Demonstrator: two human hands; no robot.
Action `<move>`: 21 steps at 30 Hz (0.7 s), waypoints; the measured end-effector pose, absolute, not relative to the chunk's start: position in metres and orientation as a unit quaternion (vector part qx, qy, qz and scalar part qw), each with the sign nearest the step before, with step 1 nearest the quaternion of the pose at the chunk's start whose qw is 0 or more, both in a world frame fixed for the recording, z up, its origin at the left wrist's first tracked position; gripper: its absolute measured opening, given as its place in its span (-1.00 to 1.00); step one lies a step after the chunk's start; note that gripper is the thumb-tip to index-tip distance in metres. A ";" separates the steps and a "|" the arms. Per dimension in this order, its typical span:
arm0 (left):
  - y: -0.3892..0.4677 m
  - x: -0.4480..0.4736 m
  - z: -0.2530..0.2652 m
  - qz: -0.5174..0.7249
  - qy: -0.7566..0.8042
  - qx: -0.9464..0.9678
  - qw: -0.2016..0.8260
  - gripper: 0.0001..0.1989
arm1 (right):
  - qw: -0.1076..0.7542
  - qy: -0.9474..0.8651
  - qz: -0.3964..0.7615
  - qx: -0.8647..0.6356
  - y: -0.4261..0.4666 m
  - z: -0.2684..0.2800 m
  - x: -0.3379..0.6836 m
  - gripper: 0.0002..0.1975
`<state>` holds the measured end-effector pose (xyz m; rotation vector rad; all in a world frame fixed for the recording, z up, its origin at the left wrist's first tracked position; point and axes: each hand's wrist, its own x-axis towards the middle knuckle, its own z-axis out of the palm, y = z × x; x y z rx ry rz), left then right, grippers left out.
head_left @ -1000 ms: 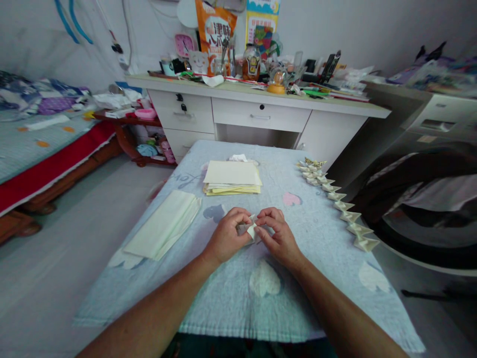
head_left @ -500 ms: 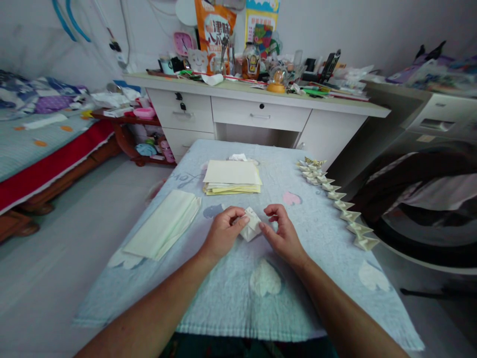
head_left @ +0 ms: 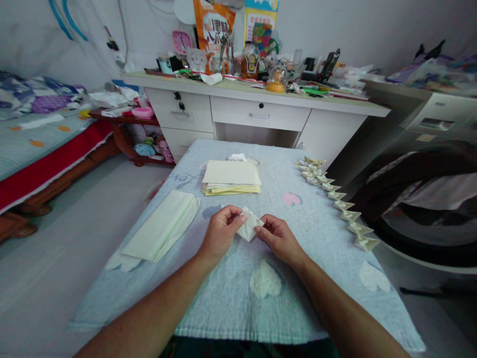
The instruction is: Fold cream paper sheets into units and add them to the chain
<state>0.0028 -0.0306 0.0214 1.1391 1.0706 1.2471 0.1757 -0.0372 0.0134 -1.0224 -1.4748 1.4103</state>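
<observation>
A small folded piece of off-white paper [head_left: 249,226] is held just above the cloth-covered table, between both hands. My left hand [head_left: 223,228] pinches its left corner with thumb and fingers. At the right corner, my right hand [head_left: 278,236] has its thumb and curled fingers closed on the paper. Beyond the hands lies a stack of cream and yellow paper sheets [head_left: 231,174]. Left of my left hand is a pile of long, pale green-white paper [head_left: 162,226]. Along the table's right side runs a row of folded paper pieces [head_left: 341,204], all pointed in shape.
A pale blue tablecloth [head_left: 223,303] with heart patterns covers the table. Behind it stands a white drawer cabinet [head_left: 257,112] crowded with jars, a pink clock and packets. A washing machine [head_left: 428,119] is at the right, a bed [head_left: 44,134] at the left.
My right hand has closed from a loose, spread-finger pose onto the paper's right corner. My left hand keeps its pinch, almost in the same place.
</observation>
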 end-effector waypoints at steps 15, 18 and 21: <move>-0.032 0.002 0.020 0.516 0.394 0.491 0.581 -0.57 | 0.436 -0.606 0.524 -0.410 -0.039 0.016 0.181 -0.68; -0.030 0.001 0.019 0.489 0.407 0.503 0.585 -0.70 | 0.449 -0.597 0.519 -0.415 -0.039 0.017 0.182 -0.68; -0.030 0.001 0.019 0.465 0.425 0.528 0.570 -0.77 | 0.458 -0.595 0.516 -0.413 -0.039 0.017 0.180 -0.72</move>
